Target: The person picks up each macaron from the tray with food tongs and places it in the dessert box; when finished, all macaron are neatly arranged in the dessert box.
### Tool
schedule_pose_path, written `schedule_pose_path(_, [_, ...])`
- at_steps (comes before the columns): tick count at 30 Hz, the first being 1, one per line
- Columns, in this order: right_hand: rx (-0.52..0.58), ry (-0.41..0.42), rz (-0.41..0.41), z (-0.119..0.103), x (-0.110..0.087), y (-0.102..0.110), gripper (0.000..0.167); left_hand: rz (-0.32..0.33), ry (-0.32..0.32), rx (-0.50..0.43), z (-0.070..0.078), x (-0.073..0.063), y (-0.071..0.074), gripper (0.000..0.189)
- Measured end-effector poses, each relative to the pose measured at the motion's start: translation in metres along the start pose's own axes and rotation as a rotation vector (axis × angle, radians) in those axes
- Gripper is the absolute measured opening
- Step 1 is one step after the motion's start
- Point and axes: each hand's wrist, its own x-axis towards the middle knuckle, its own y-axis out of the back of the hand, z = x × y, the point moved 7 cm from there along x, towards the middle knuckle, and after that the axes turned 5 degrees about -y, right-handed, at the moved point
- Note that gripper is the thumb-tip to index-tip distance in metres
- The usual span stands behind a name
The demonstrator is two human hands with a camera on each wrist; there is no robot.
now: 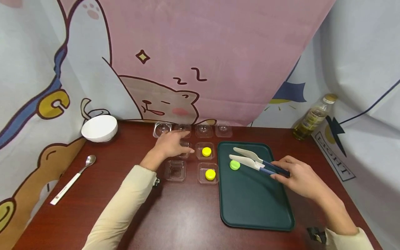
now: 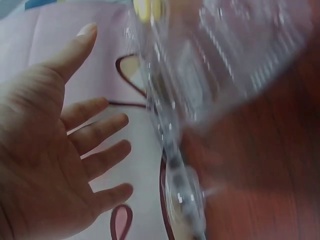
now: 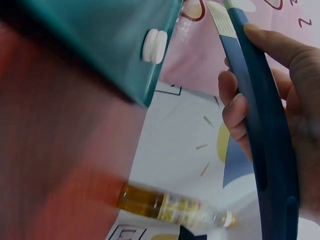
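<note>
My right hand (image 1: pixel 301 177) grips a pair of tongs (image 1: pixel 265 168) with blue handles and cream tips. The tips hang apart over a dark green tray (image 1: pixel 256 208), right by a light green macaron (image 1: pixel 234 165) lying on it. In the right wrist view, fingers and thumb wrap the tongs' handles (image 3: pixel 265 130). My left hand (image 1: pixel 171 143) hovers over small clear plastic boxes, fingers spread and holding nothing; it partly hides one box (image 1: pixel 184 152). Two other boxes each hold a yellow macaron, one behind (image 1: pixel 206 151) and one in front (image 1: pixel 210 174). Beside the front one stands a bare box (image 1: pixel 175 171).
Several clear domed lids (image 1: pixel 223 129) line the back edge against the printed cloth. A white bowl (image 1: pixel 100 128) and a white-handled spoon (image 1: pixel 73 180) are at the left. An oil bottle (image 1: pixel 314 118) stands in the back right corner, beyond the tray.
</note>
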Motion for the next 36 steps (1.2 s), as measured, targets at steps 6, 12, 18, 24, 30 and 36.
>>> schedule_pose_path(6, [0.008,-0.034,-0.027,0.008,-0.014,-0.002,0.038,-0.045,0.05,-0.065,-0.025,-0.013,0.004,0.089])
schedule_pose_path(12, [0.006,-0.044,-0.024,0.01,-0.02,-0.002,0.038,-0.071,0.061,-0.117,-0.035,-0.019,-0.002,0.091])
schedule_pose_path(18, [0.002,-0.033,-0.013,0.01,-0.021,-0.003,0.038,-0.084,0.057,-0.133,-0.039,-0.019,-0.006,0.09])
schedule_pose_path(24, [-0.007,-0.028,-0.009,0.009,-0.019,-0.004,0.038,-0.097,0.055,-0.144,-0.042,-0.018,-0.005,0.089])
schedule_pose_path(30, [0.007,-0.036,-0.027,0.009,-0.02,-0.008,0.037,-0.152,0.06,-0.135,-0.044,-0.018,-0.011,0.091])
schedule_pose_path(36, [0.006,-0.027,-0.029,0.008,-0.02,-0.013,0.036,-0.175,0.053,-0.155,-0.045,-0.02,-0.017,0.089])
